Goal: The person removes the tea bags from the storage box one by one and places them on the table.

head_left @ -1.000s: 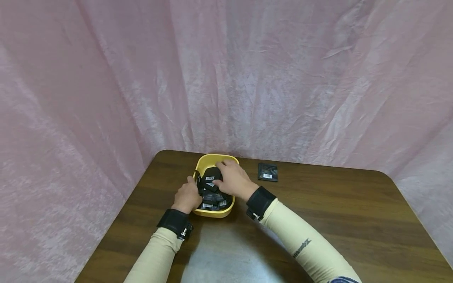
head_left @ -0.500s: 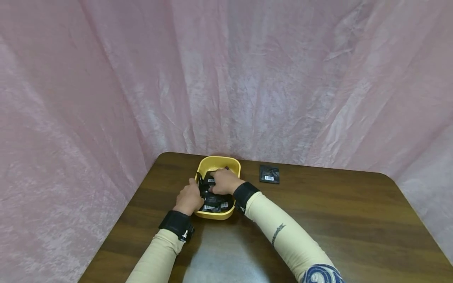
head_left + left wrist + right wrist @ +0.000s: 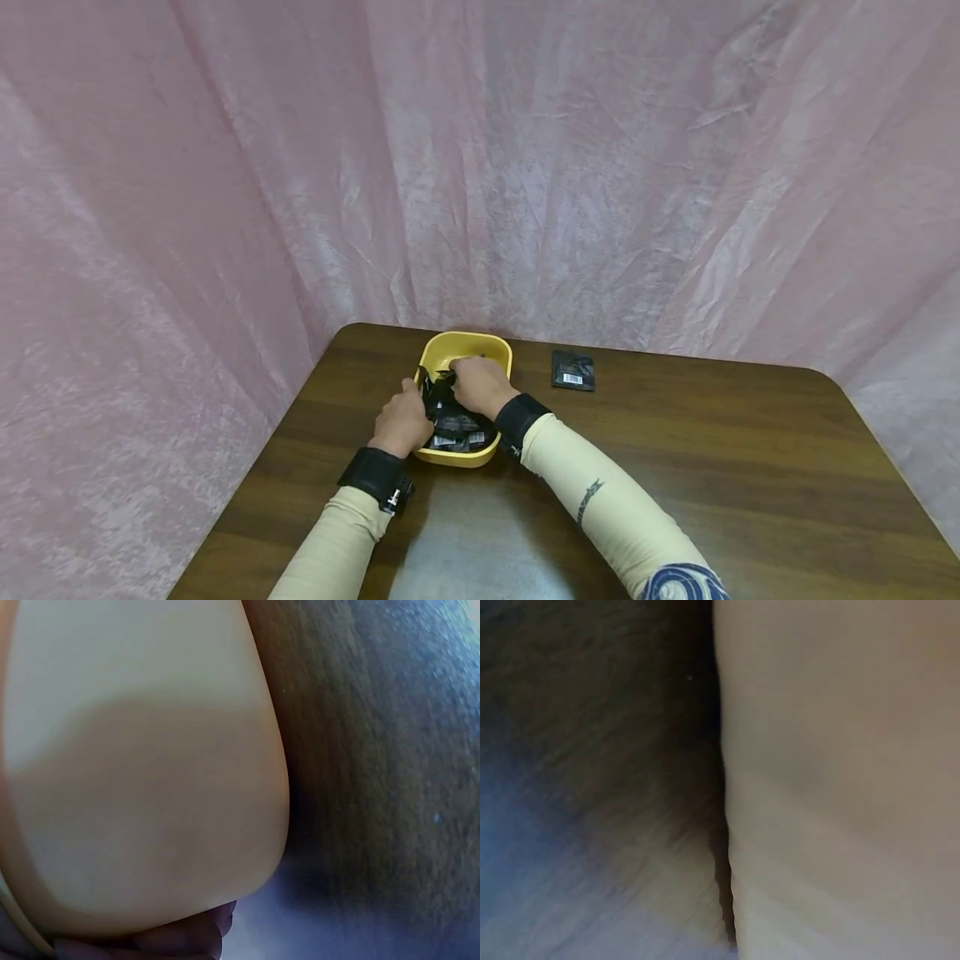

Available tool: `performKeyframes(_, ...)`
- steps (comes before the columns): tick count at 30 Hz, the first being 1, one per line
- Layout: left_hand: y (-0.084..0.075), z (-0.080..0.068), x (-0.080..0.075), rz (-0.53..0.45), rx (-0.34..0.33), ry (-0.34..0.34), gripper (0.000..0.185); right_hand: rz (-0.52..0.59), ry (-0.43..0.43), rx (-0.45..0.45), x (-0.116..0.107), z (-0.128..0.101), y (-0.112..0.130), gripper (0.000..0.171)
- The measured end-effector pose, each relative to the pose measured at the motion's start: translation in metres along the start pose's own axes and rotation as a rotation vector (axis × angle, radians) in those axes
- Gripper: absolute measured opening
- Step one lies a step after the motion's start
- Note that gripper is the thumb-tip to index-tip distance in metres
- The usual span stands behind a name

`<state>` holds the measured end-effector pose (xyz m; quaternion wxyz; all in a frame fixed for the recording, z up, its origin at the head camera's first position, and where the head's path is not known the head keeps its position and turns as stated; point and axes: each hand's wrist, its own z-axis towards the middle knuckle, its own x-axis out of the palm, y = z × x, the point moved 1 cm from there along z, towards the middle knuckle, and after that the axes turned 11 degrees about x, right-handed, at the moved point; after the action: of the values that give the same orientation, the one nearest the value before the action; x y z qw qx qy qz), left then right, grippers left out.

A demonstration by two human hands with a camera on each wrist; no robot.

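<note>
In the head view a yellow plastic basket (image 3: 455, 459) stands near the table's back left, holding several black sachets (image 3: 457, 423) with white barcode labels. My left hand (image 3: 402, 422) grips its left side, thumb up by the rim. The left wrist view shows the basket's outer wall (image 3: 150, 802), with fingers (image 3: 180, 941) partly visible below it. My right hand (image 3: 482, 386) reaches inside over the right rim, its fingers curled down at a crinkled black sachet (image 3: 441, 385); the fingertips are hidden. A pale, blurred surface takes up the right wrist view's right half.
One black sachet (image 3: 572, 371) lies flat, label up, on the brown wooden table (image 3: 712, 450) to the right of the basket. Pink curtains (image 3: 480, 167) hang right behind the table's back edge.
My right hand has moved left and deeper into the basket, and its fingers have curled in. The sachets beneath it have shifted and crumpled. My left hand keeps its grip on the basket.
</note>
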<state>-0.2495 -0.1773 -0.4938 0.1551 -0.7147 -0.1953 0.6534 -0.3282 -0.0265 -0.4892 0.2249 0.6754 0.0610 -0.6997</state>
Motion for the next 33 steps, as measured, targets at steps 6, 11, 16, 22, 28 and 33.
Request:
performKeyframes(6, 0.000, 0.000, 0.002, -0.001, 0.013, -0.004, 0.061, 0.013, -0.070, 0.016, 0.000, -0.005, -0.002, 0.010)
performKeyframes(11, 0.002, 0.002, 0.004, 0.003, 0.016, -0.025, 0.059, -0.009, -0.121, -0.013, -0.005, -0.009, -0.003, 0.013)
performKeyframes(16, -0.001, 0.005, 0.003, 0.001, 0.009, -0.021, 0.059, -0.037, -0.159, -0.025, -0.015, -0.010, -0.009, 0.015)
performKeyframes(22, -0.001, 0.006, 0.003, 0.013, 0.019, -0.013, 0.059, 0.091, -0.241, -0.015, -0.038, -0.017, -0.021, 0.023)
performKeyframes(28, -0.002, 0.008, 0.000, 0.022, 0.016, -0.014, 0.060, 0.116, -0.342, 0.001, -0.060, -0.026, -0.041, 0.032)
performKeyframes(33, -0.001, 0.009, 0.000, 0.022, 0.024, -0.006, 0.062, 0.097, -0.380, 0.088, -0.070, -0.036, -0.074, 0.038)
